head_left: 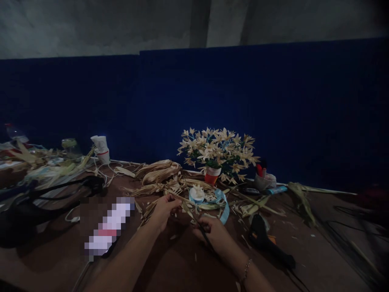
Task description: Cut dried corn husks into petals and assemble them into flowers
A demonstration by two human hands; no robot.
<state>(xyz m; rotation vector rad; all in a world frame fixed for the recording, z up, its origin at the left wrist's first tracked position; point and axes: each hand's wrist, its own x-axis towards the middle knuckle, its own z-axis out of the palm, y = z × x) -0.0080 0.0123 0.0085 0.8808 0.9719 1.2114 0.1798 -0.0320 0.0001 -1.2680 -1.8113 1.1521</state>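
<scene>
My left hand [164, 209] is closed in a pinch on a dried leaf strip [179, 198] just in front of a heap of dried husks [159, 172]. My right hand [213, 232] is closed round a thin dark tool [204, 234], perhaps scissors, whose tip points toward the strip. The two hands are close together over the brown table [182, 263]. Just beyond them lie a roll of light blue ribbon [224, 205] and a small white flower piece [197, 192].
A red cup with a bunch of pale handmade flowers [217, 152] stands behind the ribbon. A black glue gun [263, 239] lies at the right. A black bag with straps [36, 207] and a blurred object sit at the left. Blue partition behind.
</scene>
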